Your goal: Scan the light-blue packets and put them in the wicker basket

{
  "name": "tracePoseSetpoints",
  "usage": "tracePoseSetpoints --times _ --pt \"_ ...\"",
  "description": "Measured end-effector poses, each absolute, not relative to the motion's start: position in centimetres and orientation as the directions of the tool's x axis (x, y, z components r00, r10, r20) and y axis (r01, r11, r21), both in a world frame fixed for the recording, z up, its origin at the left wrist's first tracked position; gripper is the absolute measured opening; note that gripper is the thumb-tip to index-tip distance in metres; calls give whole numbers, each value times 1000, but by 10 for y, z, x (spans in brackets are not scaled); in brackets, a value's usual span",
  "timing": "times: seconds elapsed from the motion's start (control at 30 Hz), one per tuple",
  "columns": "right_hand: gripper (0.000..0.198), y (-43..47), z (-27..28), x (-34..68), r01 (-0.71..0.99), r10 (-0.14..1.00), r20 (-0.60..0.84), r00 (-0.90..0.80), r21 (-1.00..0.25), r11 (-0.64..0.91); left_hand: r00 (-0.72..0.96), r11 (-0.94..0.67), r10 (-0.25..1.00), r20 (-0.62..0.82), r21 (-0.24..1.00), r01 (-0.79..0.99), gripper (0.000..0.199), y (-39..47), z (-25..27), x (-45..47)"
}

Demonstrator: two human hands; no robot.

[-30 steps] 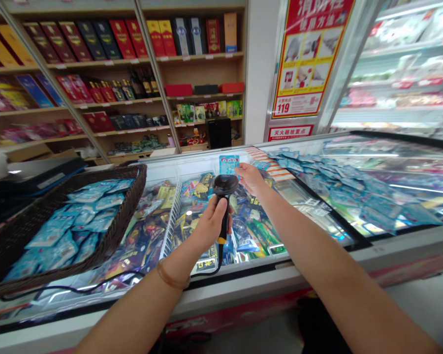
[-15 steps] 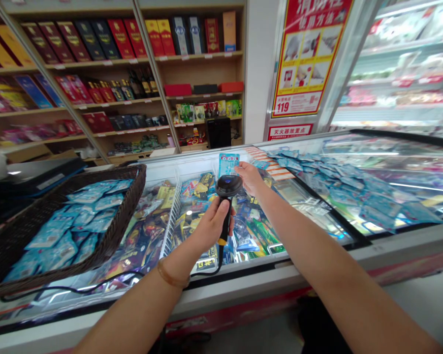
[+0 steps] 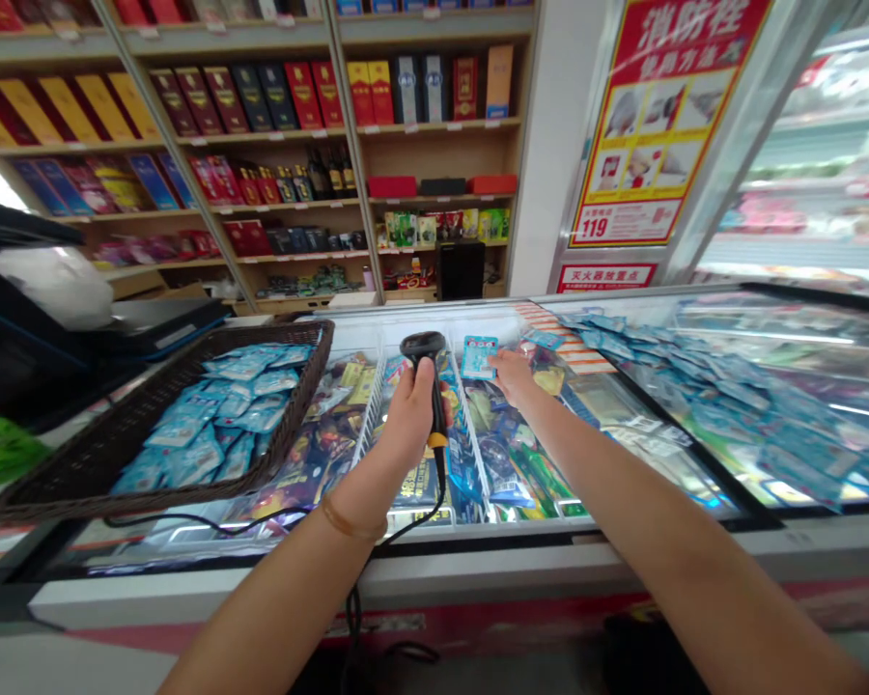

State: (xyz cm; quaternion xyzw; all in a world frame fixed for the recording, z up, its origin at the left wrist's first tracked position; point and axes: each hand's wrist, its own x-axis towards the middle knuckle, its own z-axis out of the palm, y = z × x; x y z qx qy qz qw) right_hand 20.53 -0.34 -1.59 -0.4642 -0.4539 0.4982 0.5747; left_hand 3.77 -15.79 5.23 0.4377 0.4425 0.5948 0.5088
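Observation:
My left hand [image 3: 414, 410] is wrapped round the handle of a black barcode scanner [image 3: 423, 345], whose cord runs down from a yellow collar. To its right, my right hand [image 3: 513, 375] pinches a light blue packet [image 3: 478, 357] by its right edge, with the printed face towards me. Scanner and packet are apart, both above the glass top of the chest freezer [image 3: 348, 317]. A brown wicker basket [image 3: 311, 410] holding several similar blue packets [image 3: 213, 415] stands to the left. More blue packets [image 3: 685, 372] lie spread over the glass on the right.
Below the glass, white wire dividers [image 3: 470, 434] separate frozen goods in bright wrappers. The black cord [image 3: 210, 527] crosses the freezer's front part. Shelves [image 3: 434, 135] with boxes and bottles stand behind. At the far left is a dark device [image 3: 36, 319] beside a white bag.
The scanner has moved left, away from the packet, and its head is tilted differently. My right hand still holds the packet, now lower. The view has shifted left, showing more of the basket.

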Motion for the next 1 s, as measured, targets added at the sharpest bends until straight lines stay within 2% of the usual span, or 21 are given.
tracePoseSetpoints --times 0.07,0.3,0.57,0.73,0.87,0.93,1.0 --pt "18 -4 -12 185 -213 996 -25 86 -977 -6 -170 -108 983 66 961 -255 45 -157 68 16" --pt "16 5 41 61 -409 983 -164 -77 -894 -181 -437 -278 892 114 901 -332 42 -169 104 -67" --pt "9 5 89 -77 -409 917 -86 -389 -876 -256 -460 -252 885 75 907 -337 44 -190 98 -105" --pt "15 13 74 -61 -379 941 -31 -336 -910 -165 -454 -257 888 72 897 -359 40 -183 94 -99" --pt "12 27 46 -1 -252 971 -15 -239 -965 -77 -404 -227 913 65 902 -367 42 -170 85 -76" --pt "19 33 30 37 -70 985 42 -165 -997 31 -364 -205 929 60 905 -372 41 -163 80 -54" --pt "32 39 15 80 218 988 134 -76 -965 148 -309 -176 949 57 910 -374 41 -155 73 -28"
